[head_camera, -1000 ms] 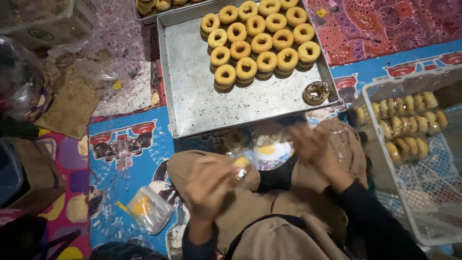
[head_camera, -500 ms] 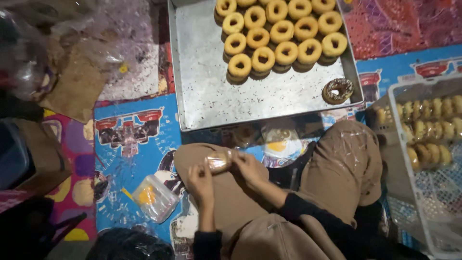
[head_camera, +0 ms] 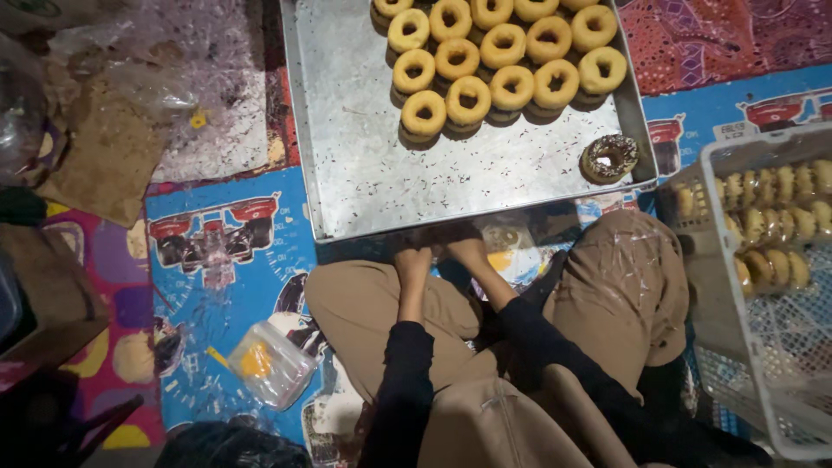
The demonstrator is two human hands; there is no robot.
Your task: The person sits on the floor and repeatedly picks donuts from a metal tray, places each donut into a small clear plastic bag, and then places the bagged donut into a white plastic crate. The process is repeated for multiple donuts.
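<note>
I sit cross-legged in brown trousers and black sleeves. My left hand (head_camera: pixel 414 260) and my right hand (head_camera: pixel 468 251) are side by side, low between my knees, at the near edge of a large metal tray (head_camera: pixel 390 165). Their fingers point away into shadow, so whatever they hold is hidden. Crumpled clear plastic (head_camera: pixel 513 253) lies on the mat just right of my right hand. Several plain ring doughnuts (head_camera: pixel 507 52) are stacked at the tray's far right. One chocolate-sprinkled doughnut (head_camera: pixel 609 158) sits alone near the tray's right edge.
A white plastic basket (head_camera: pixel 712 286) with several wrapped doughnuts (head_camera: pixel 771 225) stands at my right knee. A small clear tub (head_camera: pixel 270 364) with something orange lies by my left knee. Plastic sheeting (head_camera: pixel 208 104) and brown paper (head_camera: pixel 104 165) lie left of the tray.
My hands came together over my lap around a small plastic-wrapped piece, then moved forward and down to the tray's near edge. The view has shifted closer to the tray.
</note>
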